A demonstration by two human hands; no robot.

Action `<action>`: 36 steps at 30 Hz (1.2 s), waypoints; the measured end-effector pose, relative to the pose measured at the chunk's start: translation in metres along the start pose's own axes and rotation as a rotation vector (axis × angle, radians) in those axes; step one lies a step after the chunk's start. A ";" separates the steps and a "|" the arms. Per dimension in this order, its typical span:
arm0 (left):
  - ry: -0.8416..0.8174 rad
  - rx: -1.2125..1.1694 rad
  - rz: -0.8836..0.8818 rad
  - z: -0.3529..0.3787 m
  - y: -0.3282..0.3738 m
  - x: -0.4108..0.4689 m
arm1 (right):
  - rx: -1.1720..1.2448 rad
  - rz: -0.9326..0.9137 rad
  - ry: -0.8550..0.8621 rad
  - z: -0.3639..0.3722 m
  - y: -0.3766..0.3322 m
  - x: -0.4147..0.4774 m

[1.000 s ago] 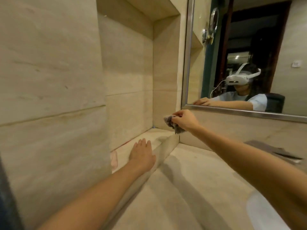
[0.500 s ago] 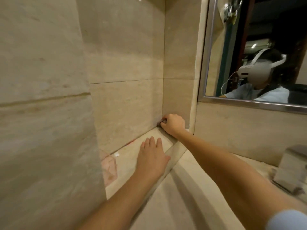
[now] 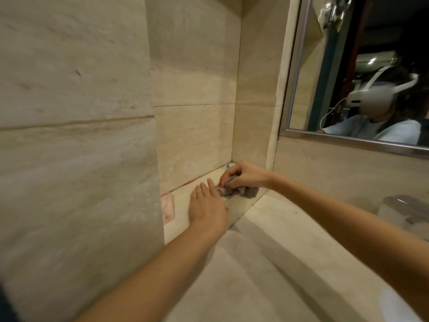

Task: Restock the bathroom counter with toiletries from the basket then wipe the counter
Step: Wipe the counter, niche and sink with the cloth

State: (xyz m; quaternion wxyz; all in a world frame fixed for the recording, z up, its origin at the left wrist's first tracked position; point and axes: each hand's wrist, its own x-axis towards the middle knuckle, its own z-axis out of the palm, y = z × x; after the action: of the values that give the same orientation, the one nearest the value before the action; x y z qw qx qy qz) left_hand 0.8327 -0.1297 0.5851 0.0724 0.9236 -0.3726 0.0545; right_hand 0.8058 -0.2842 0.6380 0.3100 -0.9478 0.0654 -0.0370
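Both hands are on the niche ledge (image 3: 183, 206): the right hand (image 3: 245, 176) grips a bunched grey cloth (image 3: 249, 192) near the back corner, and the left hand (image 3: 207, 206) lies flat, fingers straight, just beside it. Wiping is the step in hand, I judge; the next move calls for sweeping the cloth forward, then over the tabletop (image 3: 267, 252).

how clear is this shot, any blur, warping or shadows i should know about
Head view: dim warm light, no harsh glare; the wide-angle lens bows the mirror frame and wall lines; soft arm shadows fall across the counter; the right hand and the grey cloth it grips look slightly soft.
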 end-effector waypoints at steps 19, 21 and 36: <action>0.016 0.146 0.064 -0.006 -0.025 -0.042 | -0.171 0.303 0.425 0.024 -0.003 0.049; 0.000 0.176 0.055 -0.009 -0.024 -0.043 | -0.143 0.224 0.384 0.031 -0.008 0.039; -0.073 0.949 -0.008 -0.087 -0.026 -0.062 | 0.105 -0.114 0.094 0.075 -0.066 0.009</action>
State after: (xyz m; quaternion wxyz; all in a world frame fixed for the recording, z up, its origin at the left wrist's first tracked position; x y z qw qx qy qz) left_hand 0.8027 -0.0536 0.6584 -0.3705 0.8572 -0.3055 0.1859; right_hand 0.8301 -0.1890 0.6166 0.3532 -0.9296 0.0240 -0.1021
